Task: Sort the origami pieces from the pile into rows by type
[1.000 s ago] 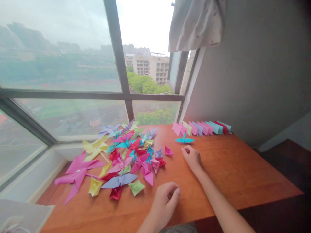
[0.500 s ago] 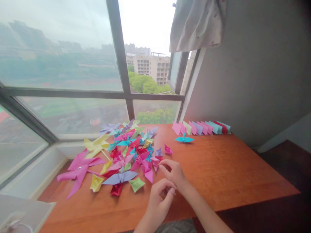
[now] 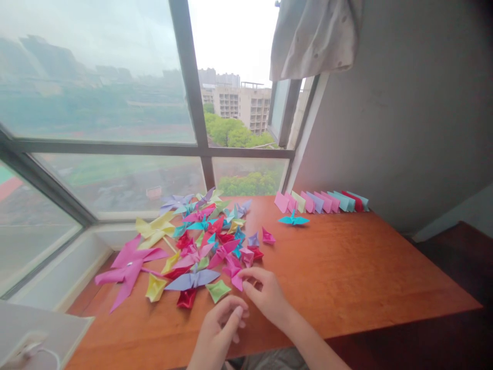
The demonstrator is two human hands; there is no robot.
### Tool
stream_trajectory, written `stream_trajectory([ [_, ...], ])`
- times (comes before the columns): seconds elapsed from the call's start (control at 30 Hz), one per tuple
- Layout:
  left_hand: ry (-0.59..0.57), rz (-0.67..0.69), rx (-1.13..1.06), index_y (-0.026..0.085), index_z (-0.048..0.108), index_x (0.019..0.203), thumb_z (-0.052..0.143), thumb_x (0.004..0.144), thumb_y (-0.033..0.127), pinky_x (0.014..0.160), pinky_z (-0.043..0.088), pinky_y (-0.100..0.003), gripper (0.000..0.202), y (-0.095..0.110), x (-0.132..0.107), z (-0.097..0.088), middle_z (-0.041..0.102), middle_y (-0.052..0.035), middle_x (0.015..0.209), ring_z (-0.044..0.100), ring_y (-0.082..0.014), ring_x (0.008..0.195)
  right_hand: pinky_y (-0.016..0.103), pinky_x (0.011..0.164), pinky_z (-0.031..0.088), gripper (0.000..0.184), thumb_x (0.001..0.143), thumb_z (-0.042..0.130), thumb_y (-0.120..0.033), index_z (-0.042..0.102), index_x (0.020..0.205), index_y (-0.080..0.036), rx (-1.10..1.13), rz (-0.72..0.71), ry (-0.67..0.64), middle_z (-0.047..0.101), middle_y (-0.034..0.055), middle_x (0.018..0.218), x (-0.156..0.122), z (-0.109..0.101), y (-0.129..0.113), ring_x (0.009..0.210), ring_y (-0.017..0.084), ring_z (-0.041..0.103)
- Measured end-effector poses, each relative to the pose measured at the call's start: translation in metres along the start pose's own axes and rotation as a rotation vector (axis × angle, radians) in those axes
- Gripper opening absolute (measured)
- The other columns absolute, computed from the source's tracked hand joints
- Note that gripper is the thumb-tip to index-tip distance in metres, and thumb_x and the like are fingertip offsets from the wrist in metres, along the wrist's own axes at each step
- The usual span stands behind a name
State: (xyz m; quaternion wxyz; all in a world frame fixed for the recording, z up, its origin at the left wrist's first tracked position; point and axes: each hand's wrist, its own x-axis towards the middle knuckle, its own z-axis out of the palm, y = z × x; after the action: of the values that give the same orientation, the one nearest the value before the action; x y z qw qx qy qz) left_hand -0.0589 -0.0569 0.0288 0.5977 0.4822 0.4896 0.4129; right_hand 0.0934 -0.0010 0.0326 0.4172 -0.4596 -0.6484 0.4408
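My right hand [image 3: 266, 297] reaches over the wooden table, thumb and index finger apart, with its fingertips at the edge of a folded pink paper crane [image 3: 233, 271]. Whether they touch the paper I cannot tell. Lower and to the left, my left hand [image 3: 220, 329] hovers over the table with loosely curved fingers and nothing visible in them. A green paper boat [image 3: 217, 291] lies just beyond it. Close by are a lavender paper crane [image 3: 193, 279], a dark red paper boat [image 3: 187, 298], and a small pink folded piece [image 3: 247, 257].
Several more cranes and boats are heaped at the left, beside a pink pinwheel [image 3: 129, 266] and a yellow pinwheel [image 3: 156, 229]. A blue paper crane [image 3: 294, 219] stands before a row of folded papers [image 3: 322, 202]. Window frames [image 3: 204, 152] border the table [image 3: 346, 267].
Both hands have shifted left and come apart from each other. My right hand has gone from the small pink piece to the pink crane. The view has turned slightly.
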Motion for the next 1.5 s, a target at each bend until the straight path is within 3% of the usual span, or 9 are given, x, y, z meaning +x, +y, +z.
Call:
stream_trajectory([
  [0.13,0.069,-0.045,-0.143,0.015,0.068,0.084,0.068,0.073,0.064,0.044,0.041,-0.018,0.051,-0.009,0.003,-0.001,0.062,-0.0049,0.076,0.055,-0.0132,0.061,0.022,0.07,0.05,0.022,0.085,0.054,-0.017,0.071,0.1,-0.02,0.007,-0.073,0.037,0.073,0.0045,0.093,-0.018,-0.008,-0.015,0.081,0.016,0.066],
  [0.33,0.122,-0.065,-0.221,0.015,0.066,0.078,0.069,0.073,0.063,0.053,0.041,-0.02,0.049,-0.004,0.005,0.018,0.057,0.0,0.067,0.048,-0.0103,0.056,0.023,0.072,0.051,0.025,0.088,0.05,-0.013,0.066,0.105,-0.023,-0.094,-0.254,0.034,0.069,0.0046,0.093,-0.059,-0.012,-0.023,0.082,0.015,0.064],
  [0.43,0.11,-0.019,-0.166,0.015,0.063,0.073,0.072,0.073,0.06,0.057,0.04,-0.02,0.046,0.004,0.008,0.025,0.054,0.0017,0.064,0.047,-0.0114,0.06,0.023,0.073,0.052,0.03,0.085,0.051,-0.009,0.065,0.107,-0.024,-0.128,-0.271,0.032,0.068,0.0043,0.094,-0.074,-0.014,-0.014,0.082,0.015,0.064],
  [0.53,0.075,0.065,-0.069,0.014,0.061,0.07,0.068,0.076,0.06,0.055,0.036,-0.02,0.047,0.007,0.015,0.027,0.051,0.0026,0.062,0.043,-0.0111,0.059,0.022,0.067,0.052,0.023,0.086,0.051,-0.01,0.065,0.099,-0.024,-0.158,-0.231,0.056,0.068,0.0036,0.09,-0.083,-0.022,-0.006,0.077,0.014,0.064],
  [0.67,0.074,0.159,0.106,0.015,0.061,0.07,0.061,0.084,0.055,0.055,0.033,-0.021,0.043,0.003,0.024,0.028,0.049,0.0024,0.061,0.043,-0.0124,0.06,0.025,0.061,0.051,0.016,0.088,0.055,-0.014,0.062,0.099,-0.024,-0.299,-0.298,0.266,0.064,0.0029,0.082,-0.092,-0.035,-0.002,0.069,0.015,0.06],
  [0.83,0.017,0.214,0.253,0.015,0.064,0.076,0.056,0.089,0.043,0.06,0.038,-0.023,0.032,0.003,0.031,0.037,0.059,-0.0014,0.067,0.051,-0.0161,0.065,0.04,0.083,0.054,0.044,0.083,0.065,-0.023,0.055,0.126,-0.025,-0.583,-0.362,0.426,0.061,0.0116,0.11,-0.086,-0.039,0.002,0.1,0.026,0.06],
  [1.13,-0.031,0.324,0.395,0.018,0.067,0.074,0.054,0.09,0.029,0.057,0.037,-0.022,0.024,0.008,0.025,0.042,0.064,-0.0035,0.073,0.053,-0.0155,0.064,0.036,0.076,0.052,0.023,0.088,0.059,-0.02,0.064,0.11,-0.023,-0.696,-0.274,0.404,0.062,0.0088,0.098,-0.065,-0.034,0.007,0.088,0.022,0.058],
  [1.5,-0.036,0.323,0.414,0.018,0.067,0.076,0.054,0.09,0.029,0.057,0.038,-0.023,0.022,0.008,0.024,0.042,0.063,-0.0036,0.071,0.053,-0.0163,0.064,0.032,0.073,0.051,0.02,0.084,0.062,-0.016,0.069,0.1,-0.025,-0.655,-0.287,0.388,0.064,0.0059,0.09,-0.061,-0.037,0.006,0.084,0.02,0.059],
])
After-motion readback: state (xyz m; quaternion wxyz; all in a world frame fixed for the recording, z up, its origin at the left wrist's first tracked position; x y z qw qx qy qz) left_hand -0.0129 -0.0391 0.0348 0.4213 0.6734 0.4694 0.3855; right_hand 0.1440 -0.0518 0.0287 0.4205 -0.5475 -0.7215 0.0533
